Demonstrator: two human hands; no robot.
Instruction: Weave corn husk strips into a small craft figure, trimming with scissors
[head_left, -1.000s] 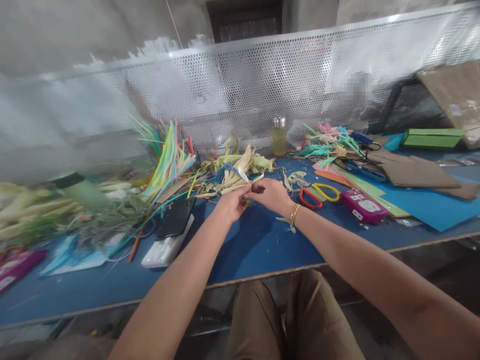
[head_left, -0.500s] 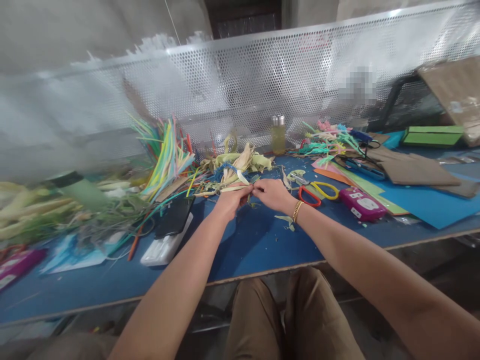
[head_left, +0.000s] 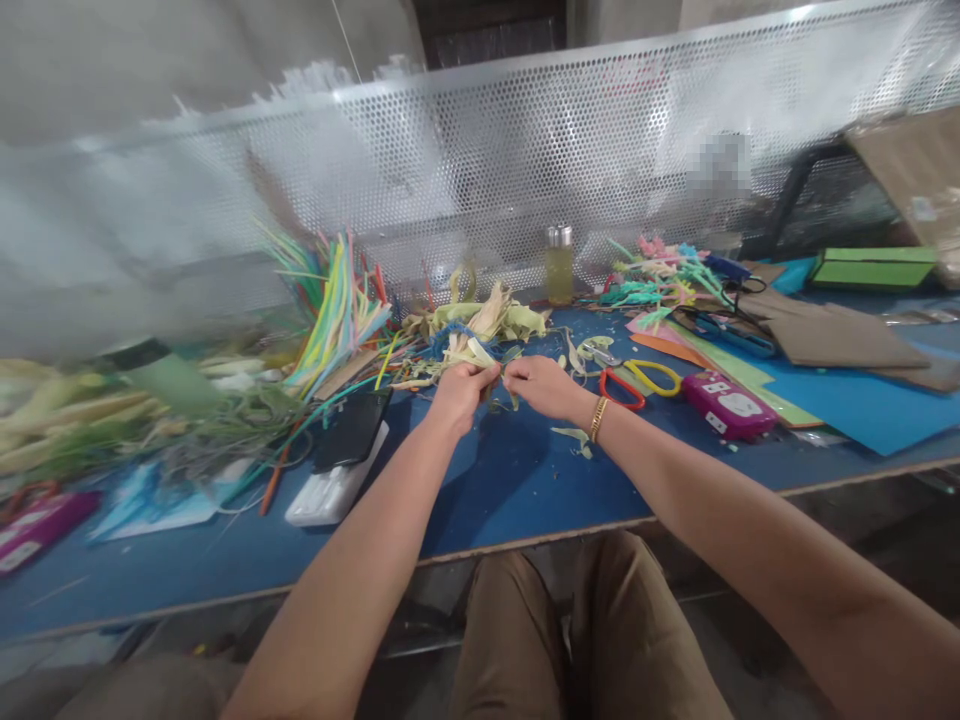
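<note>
My left hand (head_left: 459,393) is closed in a pinch on a pale corn husk strip (head_left: 480,351), whose end sticks up beyond the thumb. Close beside it, a small gap away, my right hand (head_left: 546,386) has its fingers pressed together; what they hold is too small to make out. Just behind both hands lies a heap of dried corn husks (head_left: 517,320) with a blue fuzzy stem among it. Scissors with red and yellow handles (head_left: 654,378) rest right of my right hand, near some husk scraps (head_left: 576,438).
A bundle of coloured pipe cleaners (head_left: 330,315) stands left of the husks. A black phone (head_left: 351,430) lies on a white case. To the right are a purple box (head_left: 729,405), coloured paper and cardboard (head_left: 840,335). A bottle (head_left: 559,268) stands before the perforated metal panel (head_left: 495,150).
My hands have moved slightly apart. The husk strip, which lay flat across my left fingers, now points up and away from the left thumb.
</note>
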